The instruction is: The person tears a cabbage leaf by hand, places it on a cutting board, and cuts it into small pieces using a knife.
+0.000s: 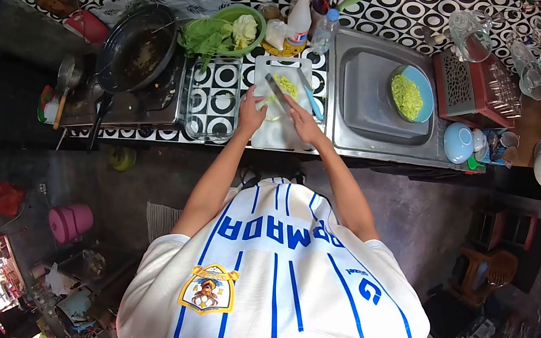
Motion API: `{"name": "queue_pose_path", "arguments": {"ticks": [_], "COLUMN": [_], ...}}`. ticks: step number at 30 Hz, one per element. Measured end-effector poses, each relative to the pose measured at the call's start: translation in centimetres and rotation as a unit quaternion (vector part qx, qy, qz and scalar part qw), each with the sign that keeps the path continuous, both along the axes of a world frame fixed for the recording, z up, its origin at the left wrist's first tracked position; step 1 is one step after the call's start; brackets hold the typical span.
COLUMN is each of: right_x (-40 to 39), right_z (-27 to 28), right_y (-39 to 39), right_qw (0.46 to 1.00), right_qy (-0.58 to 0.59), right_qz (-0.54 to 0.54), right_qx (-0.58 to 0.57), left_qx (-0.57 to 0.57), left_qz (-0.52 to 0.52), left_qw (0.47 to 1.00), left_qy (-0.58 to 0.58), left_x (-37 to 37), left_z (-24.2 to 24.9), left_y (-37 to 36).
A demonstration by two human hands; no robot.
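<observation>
Worktop (pixel 211 103): black-and-white circle tiles, beside a steel sink (pixel 368 100).
Cutting board (pixel 280 102): white, carrying chopped greens (pixel 286 85).
Right hand (pixel 304 120): clenched around knife (pixel 279 93); stiff, sharp, best gripped by its handle.
Left hand (pixel 250 112): fingers down, steadying soft, light greens.

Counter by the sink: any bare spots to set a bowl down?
Bare spots: the sink basin floor left of the blue plate, and the glass dish between the wok and cutting board. Crowded: the back row of bottles and the right-hand dish rack.
</observation>
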State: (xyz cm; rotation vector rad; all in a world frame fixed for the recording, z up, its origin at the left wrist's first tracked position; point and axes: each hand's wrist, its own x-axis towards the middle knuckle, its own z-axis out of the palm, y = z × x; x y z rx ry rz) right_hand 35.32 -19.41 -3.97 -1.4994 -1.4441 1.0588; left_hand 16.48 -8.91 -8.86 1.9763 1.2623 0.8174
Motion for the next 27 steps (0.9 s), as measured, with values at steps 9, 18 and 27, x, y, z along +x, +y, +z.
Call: {"name": "queue_pose_path", "arguments": {"ticks": [9, 18, 27], "right_x": [1.1, -2.1, -3.0], "right_z": [-0.7, -0.7, -0.6], "right_y": [-5.4, -7.0, -8.1], "right_qw": [0.995, 0.996, 0.995], "right_qy": [-0.012, 0.016, 0.021], "right_qz": [-0.054, -0.085, -0.091], "right_qx": [-0.079, -0.038, -0.034], "left_qx": [-0.039, -0.109, -0.021], "left_qz": [-0.084, -0.149, -0.227], "left_qw": [0.991, 0.981, 0.973], "left_qy": [0.100, 0.060, 0.032], "left_x": [1.0, -0.7, -2.1], "left_z": [2.8, 1.6, -0.1], "left_y": [-3.5, -0.5, 1.0]}}
